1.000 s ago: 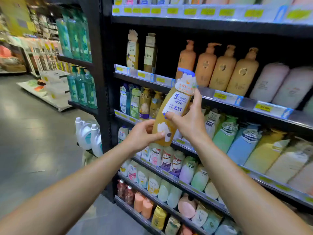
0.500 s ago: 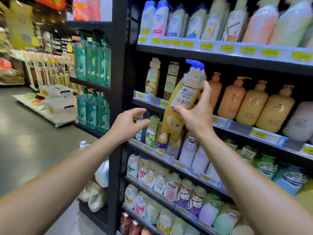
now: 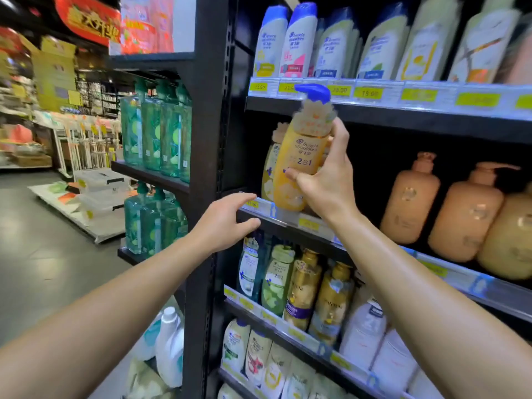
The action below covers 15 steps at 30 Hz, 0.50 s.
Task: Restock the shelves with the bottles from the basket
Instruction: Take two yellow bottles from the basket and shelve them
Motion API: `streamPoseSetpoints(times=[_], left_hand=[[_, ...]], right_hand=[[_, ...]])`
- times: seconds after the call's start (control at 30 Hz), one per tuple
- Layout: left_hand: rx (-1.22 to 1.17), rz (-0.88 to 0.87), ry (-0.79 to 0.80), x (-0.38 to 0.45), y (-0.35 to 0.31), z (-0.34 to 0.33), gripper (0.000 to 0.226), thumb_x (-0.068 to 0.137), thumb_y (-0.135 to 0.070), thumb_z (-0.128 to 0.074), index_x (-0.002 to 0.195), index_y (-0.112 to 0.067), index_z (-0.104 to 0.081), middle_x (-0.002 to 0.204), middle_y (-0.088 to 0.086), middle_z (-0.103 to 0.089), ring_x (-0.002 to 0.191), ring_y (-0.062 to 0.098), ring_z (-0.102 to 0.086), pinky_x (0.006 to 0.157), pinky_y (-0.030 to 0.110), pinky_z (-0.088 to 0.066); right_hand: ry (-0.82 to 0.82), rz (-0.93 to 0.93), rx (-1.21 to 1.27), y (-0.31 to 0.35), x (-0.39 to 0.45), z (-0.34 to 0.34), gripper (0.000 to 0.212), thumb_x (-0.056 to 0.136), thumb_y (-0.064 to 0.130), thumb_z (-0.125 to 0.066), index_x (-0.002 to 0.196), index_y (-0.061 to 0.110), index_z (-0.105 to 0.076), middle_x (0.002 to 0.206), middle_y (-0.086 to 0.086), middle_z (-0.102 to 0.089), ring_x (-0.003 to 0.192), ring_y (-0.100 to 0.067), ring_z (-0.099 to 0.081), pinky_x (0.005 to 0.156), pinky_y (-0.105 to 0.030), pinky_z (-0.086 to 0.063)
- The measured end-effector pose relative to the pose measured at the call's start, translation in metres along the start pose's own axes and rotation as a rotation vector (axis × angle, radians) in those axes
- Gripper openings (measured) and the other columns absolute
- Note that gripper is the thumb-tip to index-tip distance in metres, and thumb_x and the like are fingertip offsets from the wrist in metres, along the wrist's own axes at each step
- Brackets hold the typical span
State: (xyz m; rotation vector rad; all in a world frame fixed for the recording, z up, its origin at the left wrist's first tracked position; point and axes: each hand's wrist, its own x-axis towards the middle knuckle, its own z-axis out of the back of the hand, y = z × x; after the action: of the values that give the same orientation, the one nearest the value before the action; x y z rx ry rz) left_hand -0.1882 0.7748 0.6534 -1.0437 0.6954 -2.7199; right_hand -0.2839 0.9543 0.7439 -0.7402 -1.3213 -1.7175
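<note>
My right hand [image 3: 325, 182] pinches yellow plastic pump bottle [image 3: 299, 165]; left hand [image 3: 227, 223] spread, empty. Risk: bottle base catches shelf lip [image 3: 288, 217] below grip, tips.

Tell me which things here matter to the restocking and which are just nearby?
In the job: yellow pump bottle, gripped by the right hand; open left hand; shelf edge below it.
Just nearby: tan pump bottles, green bottles, storage boxes.

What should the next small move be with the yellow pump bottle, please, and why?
Probably ease the yellow pump bottle back and down onto the shelf: the right hand holds it upright at the shelf's front edge, beside a similar bottle, with the left hand free.
</note>
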Motion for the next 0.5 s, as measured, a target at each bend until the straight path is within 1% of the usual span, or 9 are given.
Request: streamPoseSetpoints(times=[0.1,0.17,0.23,0.37,0.43,0.5], left_hand=[[0.018,-0.015,-0.007,0.018,0.017,-0.012,0.064,0.089,-0.038,-0.07,0.147,-0.023,-0.046,0.152,-0.004,-0.044,0.14,0.014,-0.039,0.115,0.034,-0.032],[0.039,-0.027,0.011,0.027,0.027,-0.019,0.069,0.089,-0.041,-0.069,0.15,-0.024,-0.041,0.157,-0.001,-0.035,0.146,0.015,-0.028,0.118,0.034,-0.025],[0.083,-0.05,0.048,0.032,0.037,-0.025,0.073,0.09,-0.043,-0.067,0.153,-0.026,-0.034,0.161,-0.002,-0.026,0.15,0.016,-0.017,0.12,0.034,-0.019],[0.199,-0.184,0.098,0.034,0.055,-0.031,0.082,0.091,-0.045,-0.065,0.157,-0.024,-0.022,0.165,0.0,-0.016,0.152,0.018,-0.008,0.12,0.032,-0.016],[0.24,-0.246,0.078,0.032,0.061,-0.033,0.085,0.09,-0.045,-0.064,0.158,-0.021,-0.019,0.165,0.002,-0.014,0.152,0.019,-0.004,0.121,0.032,-0.016],[0.296,-0.312,0.035,0.029,0.066,-0.034,0.085,0.089,-0.044,-0.064,0.157,-0.015,-0.022,0.164,0.005,-0.016,0.153,0.022,-0.005,0.12,0.032,-0.014]], right_hand=[[0.038,0.048,-0.04,-0.01,0.011,-0.022,0.103,0.069,0.021,-0.084,0.14,0.051,-0.015,0.125,0.007,-0.059,0.106,-0.015,-0.063,0.086,-0.045,-0.056],[0.044,0.052,-0.057,-0.017,0.015,-0.036,0.103,0.071,0.019,-0.082,0.141,0.05,-0.013,0.127,0.007,-0.057,0.106,-0.015,-0.063,0.083,-0.047,-0.056],[0.016,0.062,-0.071,-0.023,0.018,-0.049,0.102,0.072,0.02,-0.081,0.142,0.048,-0.012,0.13,0.005,-0.056,0.108,-0.016,-0.062,0.082,-0.048,-0.056],[-0.056,0.027,-0.078,-0.032,0.02,-0.073,0.1,0.072,0.018,-0.083,0.142,0.043,-0.017,0.135,0.005,-0.053,0.114,-0.013,-0.057,0.09,-0.048,-0.052],[-0.085,-0.019,-0.095,-0.036,0.02,-0.085,0.1,0.071,0.022,-0.083,0.145,0.039,-0.018,0.139,0.006,-0.05,0.118,-0.012,-0.053,0.096,-0.047,-0.05],[-0.108,-0.061,-0.12,-0.038,0.021,-0.095,0.099,0.071,0.024,-0.083,0.145,0.038,-0.018,0.142,0.004,-0.047,0.12,-0.012,-0.049,0.1,-0.045,-0.047]])
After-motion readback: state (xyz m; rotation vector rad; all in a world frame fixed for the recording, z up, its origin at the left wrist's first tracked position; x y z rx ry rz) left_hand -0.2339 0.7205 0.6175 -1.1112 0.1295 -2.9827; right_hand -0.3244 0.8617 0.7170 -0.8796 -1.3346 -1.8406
